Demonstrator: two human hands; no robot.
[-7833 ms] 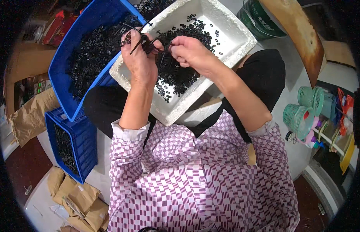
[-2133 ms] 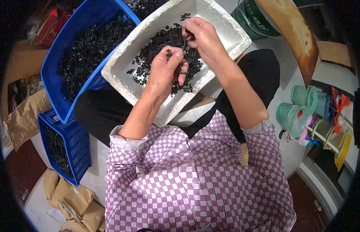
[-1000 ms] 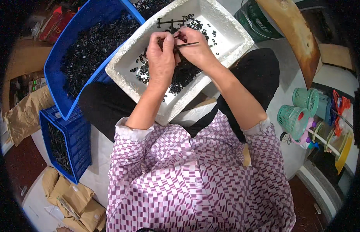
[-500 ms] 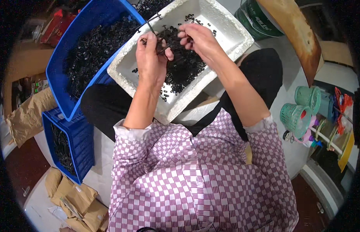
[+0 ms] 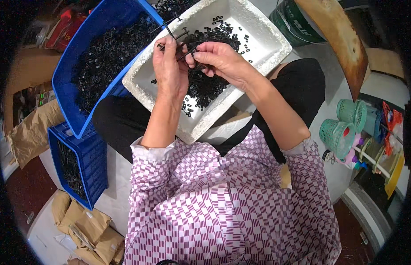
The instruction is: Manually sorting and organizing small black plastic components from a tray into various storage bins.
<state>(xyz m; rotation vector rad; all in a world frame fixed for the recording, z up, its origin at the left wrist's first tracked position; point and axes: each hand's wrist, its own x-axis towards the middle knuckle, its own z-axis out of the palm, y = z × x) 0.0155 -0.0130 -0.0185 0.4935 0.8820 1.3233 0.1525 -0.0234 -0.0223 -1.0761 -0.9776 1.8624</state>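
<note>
My left hand is closed round a black branched plastic sprue, whose thin arms stick out above the thumb. Close against it, my right hand is pinched at the sprue's right side; its fingertips partly hide what they grip. Both hands are over a white foam box resting across my lap. Inside the box lies a heap of small black plastic pieces, with some scattered singly on the white bottom.
At the left a large blue crate holds many black plastic parts. A smaller blue crate stands below it, near brown paper packaging. A green bucket is at the back right; green baskets stand at the right.
My right hand has moved left and slightly down, from over the box's middle to the sprue beside my left hand. The left hand stays nearly in place, still gripping the sprue.
</note>
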